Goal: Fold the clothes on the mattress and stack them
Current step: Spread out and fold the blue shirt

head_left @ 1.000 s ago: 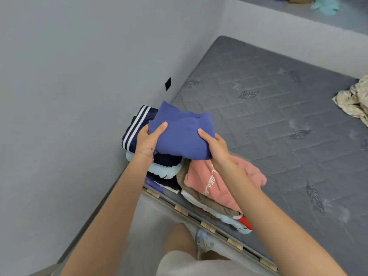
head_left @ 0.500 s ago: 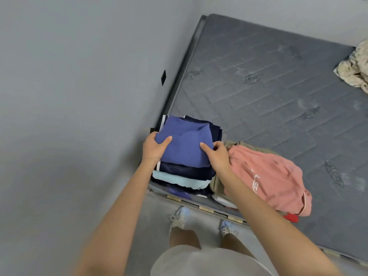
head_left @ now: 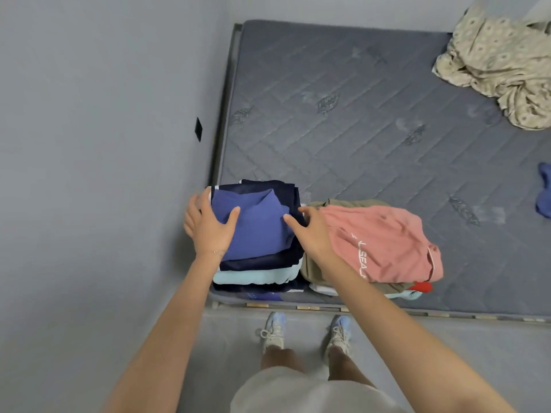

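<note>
Resting atop the near-left stack [head_left: 253, 275] on the mattress [head_left: 357, 129], the folded blue garment [head_left: 256, 231] lies flat; left hand [head_left: 210, 231] and right hand [head_left: 313, 234], fingers relaxed, touch its side edges; pink-topped stack [head_left: 378, 242] just right.

A plain grey wall [head_left: 104, 144] fills the left side, with a small black square [head_left: 198, 129] fixed on it. A grey quilted mattress [head_left: 372, 129] lies in the corner against that wall, its near edge on a slatted bed frame [head_left: 298, 307]. The grey floor [head_left: 226, 338] is evenly lit.
</note>
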Demonstrator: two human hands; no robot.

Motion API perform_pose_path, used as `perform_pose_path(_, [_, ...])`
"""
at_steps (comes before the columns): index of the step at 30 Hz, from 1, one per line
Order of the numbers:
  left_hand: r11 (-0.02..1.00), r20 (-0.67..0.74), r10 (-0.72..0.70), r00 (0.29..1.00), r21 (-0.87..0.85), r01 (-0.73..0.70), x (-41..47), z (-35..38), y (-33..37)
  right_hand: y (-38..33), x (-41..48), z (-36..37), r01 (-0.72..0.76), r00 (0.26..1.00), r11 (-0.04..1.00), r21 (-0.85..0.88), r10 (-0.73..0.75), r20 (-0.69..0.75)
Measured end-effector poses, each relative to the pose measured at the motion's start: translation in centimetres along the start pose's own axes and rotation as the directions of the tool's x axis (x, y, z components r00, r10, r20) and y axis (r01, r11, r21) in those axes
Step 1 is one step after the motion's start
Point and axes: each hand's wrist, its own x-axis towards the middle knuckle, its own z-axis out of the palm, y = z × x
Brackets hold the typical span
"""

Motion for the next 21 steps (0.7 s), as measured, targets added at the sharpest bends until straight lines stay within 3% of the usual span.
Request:
perform_pose_path(3, [0.961, 0.091, 0.224, 0.970, 0.148, -0.235, 0.1, 1.0, 3.0, 0.5, -0.2, -2.6, 0.040, 0.995, 0.979, -0.202, -0.057, -0.079])
perform_pose_path(7, [0.870, 0.223, 0.382, 0.897, 0.240, -0.430, -0.6, 4.3, 8.1, 2.5, 0.0, -8.9, 0.066, 0.981, 0.850, -0.522, -0.151, -0.122])
perform_pose_path(14, [0.667, 0.467, 0.562, 0.682, 0.232, -0.708, -8.3, 15.5, 22.1, 10.9, -0.8, -25.3, -0.119, 0.955, 0.825, -0.552, -0.056, -0.291])
perform_pose_path(21, [0.587, 0.570, 0.598, 0.563, 0.166, -0.792, -21.3, 28.6, 36.2, 22.0, -4.1, -43.6, -0.264, 0.899, 0.815, -0.515, 0.015, -0.437])
